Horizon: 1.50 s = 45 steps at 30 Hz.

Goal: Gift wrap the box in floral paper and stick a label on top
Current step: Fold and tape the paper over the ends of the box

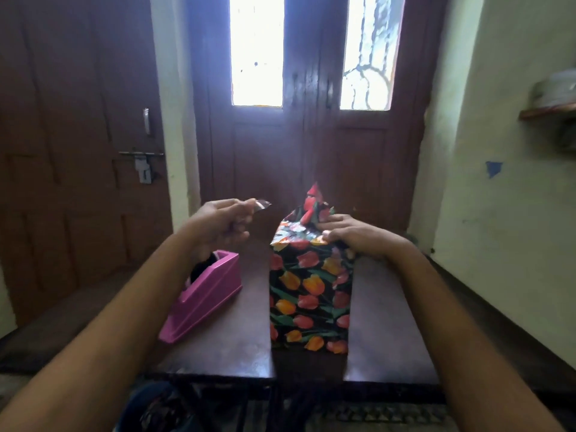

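A box wrapped in black floral paper (308, 294) with red and orange tulips stands upright on the dark table (386, 332). At its top a pointed paper flap (313, 198) sticks up. My right hand (352, 233) rests on the box's top right edge, fingers pressing the folded paper down. My left hand (223, 221) hovers left of the box, above the dispenser, pinching a short strip of clear tape (261, 204) between thumb and fingers. No label is in view.
A pink tape dispenser (207, 294) sits on the table left of the box, under my left forearm. Brown doors (311, 145) with bright window panes stand right behind the table. A pale wall with a small shelf (548, 112) is on the right.
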{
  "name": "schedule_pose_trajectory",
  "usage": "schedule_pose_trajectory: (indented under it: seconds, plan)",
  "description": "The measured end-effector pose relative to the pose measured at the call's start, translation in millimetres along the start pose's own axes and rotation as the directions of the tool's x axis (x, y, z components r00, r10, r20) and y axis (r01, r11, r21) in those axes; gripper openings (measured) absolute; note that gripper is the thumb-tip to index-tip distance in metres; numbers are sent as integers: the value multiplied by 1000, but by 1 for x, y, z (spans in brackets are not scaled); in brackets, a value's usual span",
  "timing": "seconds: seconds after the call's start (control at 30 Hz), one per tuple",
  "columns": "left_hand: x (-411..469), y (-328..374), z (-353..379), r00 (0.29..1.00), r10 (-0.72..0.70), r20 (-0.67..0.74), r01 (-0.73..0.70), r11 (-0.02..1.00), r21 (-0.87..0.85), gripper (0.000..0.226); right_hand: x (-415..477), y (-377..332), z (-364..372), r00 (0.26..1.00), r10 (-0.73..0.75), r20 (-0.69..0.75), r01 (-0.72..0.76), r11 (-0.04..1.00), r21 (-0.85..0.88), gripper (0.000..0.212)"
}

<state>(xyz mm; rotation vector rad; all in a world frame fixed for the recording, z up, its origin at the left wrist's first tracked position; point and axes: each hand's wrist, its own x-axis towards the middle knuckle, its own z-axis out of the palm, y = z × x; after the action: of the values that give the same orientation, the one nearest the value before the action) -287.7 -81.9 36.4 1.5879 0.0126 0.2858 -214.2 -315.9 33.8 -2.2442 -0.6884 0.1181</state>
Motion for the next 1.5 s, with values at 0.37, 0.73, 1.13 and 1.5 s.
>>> schedule_pose_trajectory:
  seconds: [0.37, 0.73, 1.13, 1.5]
  plan:
    - [75, 12, 76, 956, -61, 287, -76, 894, 442, 29, 5, 35, -5, 997, 53, 55, -67, 952, 297, 44]
    - [87, 28, 89, 929, -233, 289, -77, 640, 764, 28, 10, 46, 1, 997, 15, 79, -46, 914, 404, 73]
    - [95, 36, 113, 935, -260, 240, -182, 229, 956, 36, 9, 47, 0, 1000, -16, 24, 5, 910, 415, 51]
    - [81, 23, 50, 932, -345, 114, 108, 562, 820, 33, 6, 46, 5, 1000, -2, 5, 0, 894, 448, 53]
